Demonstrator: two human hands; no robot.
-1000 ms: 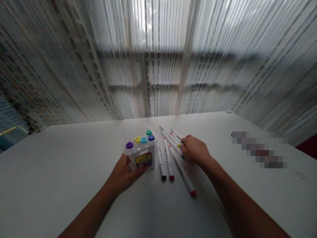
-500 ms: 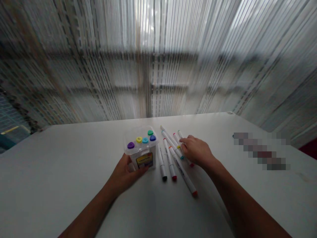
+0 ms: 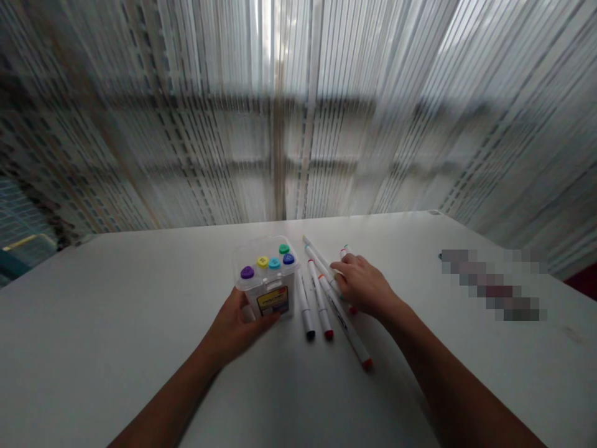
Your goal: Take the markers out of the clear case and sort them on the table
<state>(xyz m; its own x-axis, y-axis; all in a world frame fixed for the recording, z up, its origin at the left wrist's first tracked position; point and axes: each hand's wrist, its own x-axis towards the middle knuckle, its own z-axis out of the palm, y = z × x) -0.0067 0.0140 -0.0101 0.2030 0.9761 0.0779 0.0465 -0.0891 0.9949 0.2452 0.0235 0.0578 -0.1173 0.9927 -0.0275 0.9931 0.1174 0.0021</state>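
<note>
My left hand [image 3: 242, 326] is wrapped round the front and left side of a clear plastic marker case [image 3: 275, 286], which stands upright on the table. Several markers stand inside, their purple, yellow, light blue, blue and green cap ends showing at the top. To the right of the case, white markers lie loosely side by side, among them a black-ended marker [image 3: 306, 308], a red-ended marker [image 3: 321, 305] and an orange-ended marker [image 3: 347, 326]. Over the right part of this group is my right hand [image 3: 364, 283], fingers curled down on a marker [image 3: 344, 252] that it partly hides.
The white table [image 3: 140, 298] runs back to a curtain of hanging strings [image 3: 289, 124]. On the right of the table lies a blurred-out, pixelated object [image 3: 489, 286]. Something dark red shows past the right edge.
My right hand has moved slightly left, its fingers closing in on the markers. The far ends of the markers under it have shifted right. My left hand and the case have stayed put.
</note>
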